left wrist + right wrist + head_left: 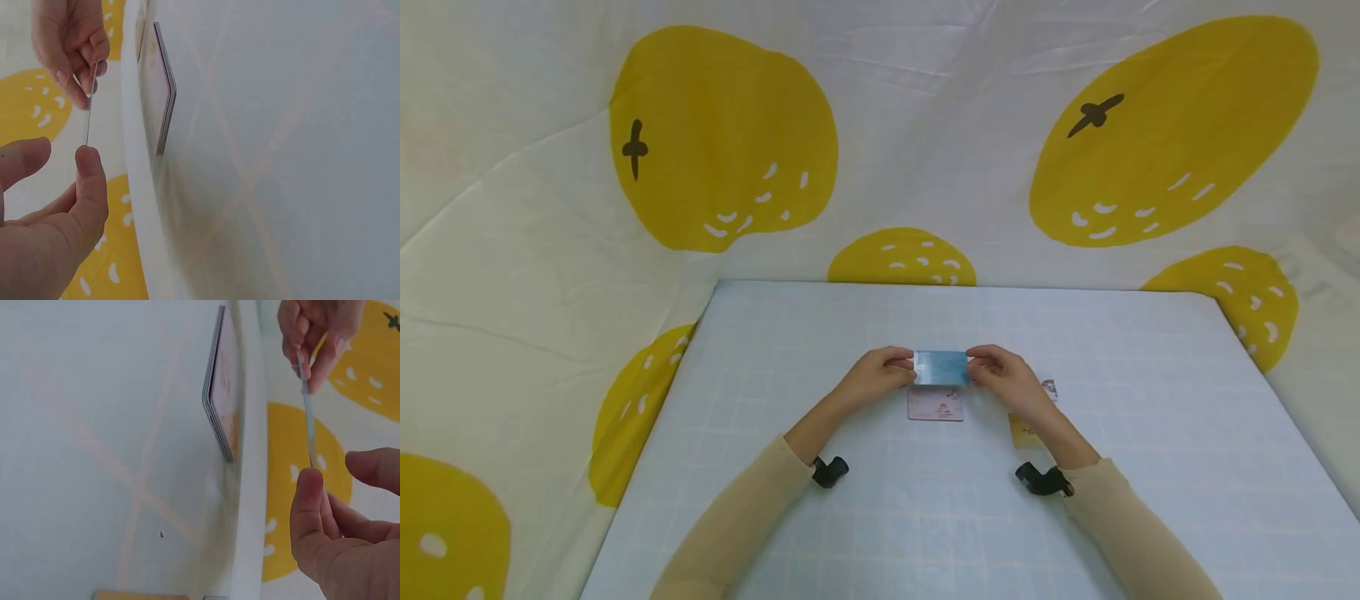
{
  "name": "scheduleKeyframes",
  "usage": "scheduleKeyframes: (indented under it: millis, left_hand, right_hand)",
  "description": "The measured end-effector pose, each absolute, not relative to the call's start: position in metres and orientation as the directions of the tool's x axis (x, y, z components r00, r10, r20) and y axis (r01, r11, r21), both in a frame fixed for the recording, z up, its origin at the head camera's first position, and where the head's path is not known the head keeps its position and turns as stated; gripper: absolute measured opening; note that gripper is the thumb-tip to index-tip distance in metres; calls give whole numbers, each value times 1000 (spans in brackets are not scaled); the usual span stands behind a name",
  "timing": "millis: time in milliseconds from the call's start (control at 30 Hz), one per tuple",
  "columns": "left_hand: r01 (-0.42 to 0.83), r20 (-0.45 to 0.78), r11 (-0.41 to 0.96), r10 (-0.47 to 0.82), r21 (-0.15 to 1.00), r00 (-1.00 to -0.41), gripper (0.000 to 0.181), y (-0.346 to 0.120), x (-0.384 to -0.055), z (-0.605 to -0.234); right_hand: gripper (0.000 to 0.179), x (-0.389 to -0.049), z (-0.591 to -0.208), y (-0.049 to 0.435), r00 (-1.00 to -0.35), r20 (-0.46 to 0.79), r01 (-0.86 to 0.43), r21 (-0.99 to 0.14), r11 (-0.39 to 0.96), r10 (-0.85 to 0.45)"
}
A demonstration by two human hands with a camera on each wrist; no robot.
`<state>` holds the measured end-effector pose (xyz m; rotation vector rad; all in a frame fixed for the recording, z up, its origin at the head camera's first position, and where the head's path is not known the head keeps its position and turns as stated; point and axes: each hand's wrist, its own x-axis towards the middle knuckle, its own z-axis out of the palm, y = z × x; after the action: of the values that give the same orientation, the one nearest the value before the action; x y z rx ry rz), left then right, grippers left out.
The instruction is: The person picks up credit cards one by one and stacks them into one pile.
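Note:
Both hands hold a thin blue card (pixel 942 368) between them, above the table. My left hand (pixel 877 372) grips its left short edge and my right hand (pixel 1004 379) the right one. Edge-on, the card (pixel 91 112) is a thin line in the left wrist view, one end at a fingertip of the left hand (pixel 62 225). In the right wrist view, the card (pixel 307 419) meets a fingertip of the right hand (pixel 337 537). Just below it, nearer me, a small stack of pinkish cards (pixel 936 406) lies on the table.
Beside the right forearm lie a yellow card (pixel 1022 432) and a small patterned card (pixel 1049 389), both partly covered by the arm. The pale checked tabletop (pixel 850 533) meets a white curtain (pixel 925 150) with yellow fruit shapes at its far edge.

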<state>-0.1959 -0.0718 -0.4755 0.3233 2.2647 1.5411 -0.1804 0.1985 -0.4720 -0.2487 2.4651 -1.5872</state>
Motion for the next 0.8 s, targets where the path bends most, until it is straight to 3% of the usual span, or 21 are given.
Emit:
scheduleKeyframes:
  millis: [300, 800]
  left_hand:
    - [-39, -197, 358, 417, 933, -887, 47, -83, -177, -479]
    - [19, -209, 453, 448, 891, -869, 44, -81, -169, -494]
  right_hand:
    - [37, -166, -478, 195, -955, -94, -35, -907, 420, -281]
    - [35, -155, -486, 193, -942, -152, 1, -894, 449, -300]
